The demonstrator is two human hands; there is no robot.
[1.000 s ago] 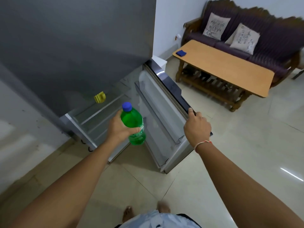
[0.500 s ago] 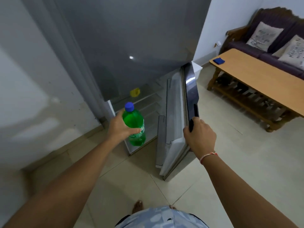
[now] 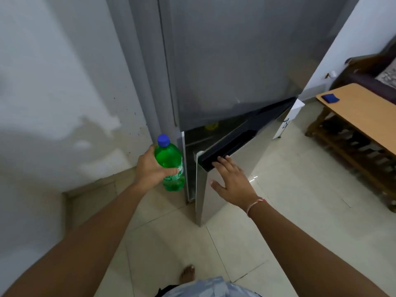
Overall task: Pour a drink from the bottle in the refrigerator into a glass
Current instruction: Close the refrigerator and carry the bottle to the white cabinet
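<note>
1. Underfoot, pale glossy floor tiles point(image 3: 289, 189) with thin grout lines run the whole room; a small light glint sits on them just right of the fridge door.
2. Left side: white wall point(image 3: 53, 82), patchy and stained low down, speckled with dark dots near the fridge, tiled skirting at its base.
3. Centre: tall grey refrigerator point(image 3: 225, 61), upper door closed and matte with soft reflections.
4. Lower door point(image 3: 227, 168) stands partly ajar, hinged on the right, free edge nearest the camera; a dark recessed handle strip runs along its top edge. Through the gap, dim interior, something yellow point(image 3: 212, 126) inside, too blurred to identify.
5. Right edge: wooden coffee table point(image 3: 364, 110) with slatted lower shelf, small blue item point(image 3: 331, 97) on its top near the corner. Behind it, part of a dark sofa point(image 3: 368, 80) with one patterned cushion at the frame edge.
6. Right hand point(image 3: 232, 181) lies flat on the lower door's outer face, fingers extended and spread, fingertips point(image 3: 221, 160) touching the handle strip; grasping nothing. Thin band on the wrist.
7. Left hand point(image 3: 150, 168) wraps around the green bottle point(image 3: 171, 166), fingers curled across its label. Bottle is upright, blue cap on, held in the air just left of the fridge's lower corner, outside the compartment.
8. Bottom edge: one bare foot point(image 3: 188, 273) on the tiles.
</note>
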